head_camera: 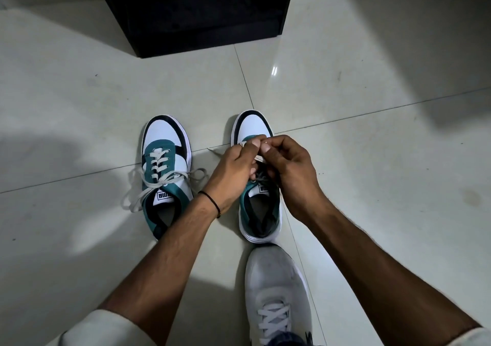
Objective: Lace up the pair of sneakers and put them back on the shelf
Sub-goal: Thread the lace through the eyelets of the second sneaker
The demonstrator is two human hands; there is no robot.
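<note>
Two white, teal and black sneakers stand side by side on the tiled floor, toes pointing away from me. The left sneaker point(165, 167) is laced, with its white lace tied in a loose bow point(148, 186). Over the right sneaker point(259, 202) both hands meet above the eyelets. My left hand point(233, 172) pinches the white lace point(259, 158), and my right hand point(289, 170) pinches the same lace just beside it. A loose lace end point(212, 151) trails on the floor to the left of the hands. Most of this shoe's lacing is hidden under my fingers.
A black shelf unit point(196, 13) stands on the floor straight ahead, its open inside dark. My own foot in a grey-white shoe point(276, 295) sits right behind the right sneaker. Pale glossy floor tiles point(372, 159) spread to both sides.
</note>
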